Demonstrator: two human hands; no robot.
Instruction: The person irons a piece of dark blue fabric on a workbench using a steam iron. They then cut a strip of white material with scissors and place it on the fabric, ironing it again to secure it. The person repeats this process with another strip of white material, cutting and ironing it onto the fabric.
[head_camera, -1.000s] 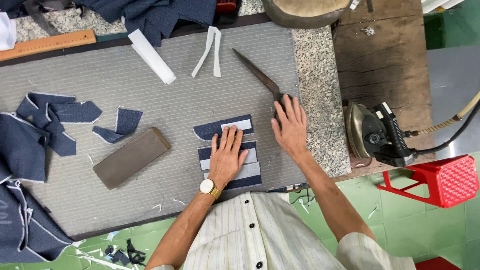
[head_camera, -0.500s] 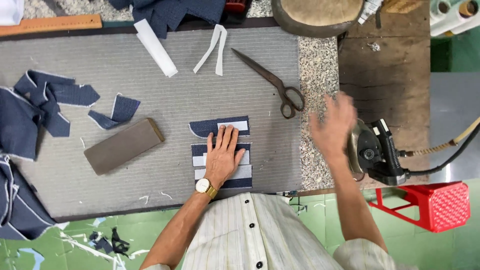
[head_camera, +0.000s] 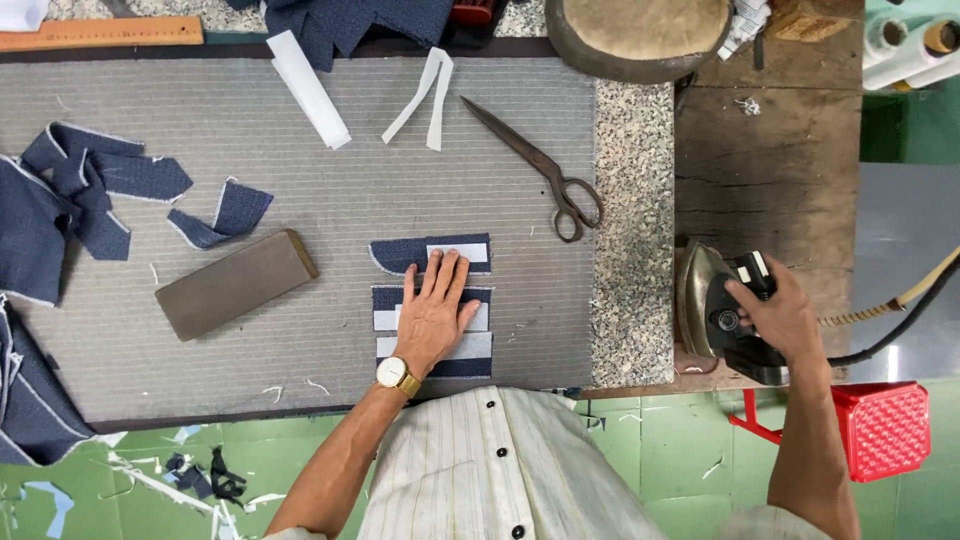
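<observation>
Scraps of dark blue cloth (head_camera: 90, 195) lie at the far left of the grey striped pressing pad (head_camera: 250, 110), with a wooden ruler (head_camera: 100, 33) along the top edge above them. Just right of the scraps, a brown rectangular block (head_camera: 235, 284) rests at a slant on the pad, and further up lie a white strip (head_camera: 308, 88) and a folded white band (head_camera: 425, 98). Near the middle, three small blue pieces with white interfacing (head_camera: 432, 305) sit in a column close to the pad's front edge; the left hand (head_camera: 435, 315) lies flat on them, fingers spread and pointing away from the person, palm pressing down, gripping nothing. A gold wristwatch (head_camera: 392, 373) shows on that wrist. Dark tailor's scissors (head_camera: 540, 170) rest up and to the right of the pieces, apart from them. Beyond the speckled stone strip (head_camera: 632, 250), on the worn wooden bench (head_camera: 770, 140), an iron (head_camera: 722, 312) stands on its side, and the right hand (head_camera: 775, 318) is wrapped around its black handle, fingers curled closed. A red plastic stool (head_camera: 880, 428) stands on the green floor at the far right.
</observation>
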